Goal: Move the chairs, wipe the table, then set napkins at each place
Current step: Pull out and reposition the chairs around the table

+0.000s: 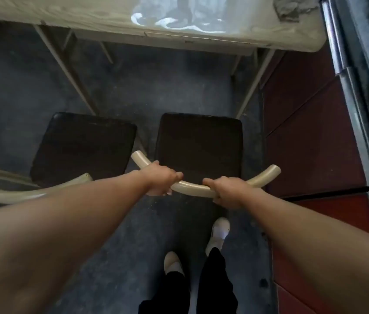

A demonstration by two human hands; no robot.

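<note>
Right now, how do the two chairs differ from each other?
Both hands, left and right, grip the right chair by its curved backrest; nothing touches the left chair. The right chair sits square to the table, while the left chair is turned at an angle. Both have dark seats and cream frames.

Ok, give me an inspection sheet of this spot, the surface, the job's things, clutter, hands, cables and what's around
Surface: pale table at top of view, glare on it; wiped or not, cannot tell.
Job's things: right chair, dark seat, clear of the table edge; left chair beside it, apart. No napkins seen.
Clutter: crumpled grey thing on the table's far right corner, too blurred to name.
Hands: left hand and right hand both closed on the right chair's curved backrest.
Cables: dark line on the floor at right, perhaps a cable.
Surroundings: grey floor, red flooring, metal frame on the right.
</note>
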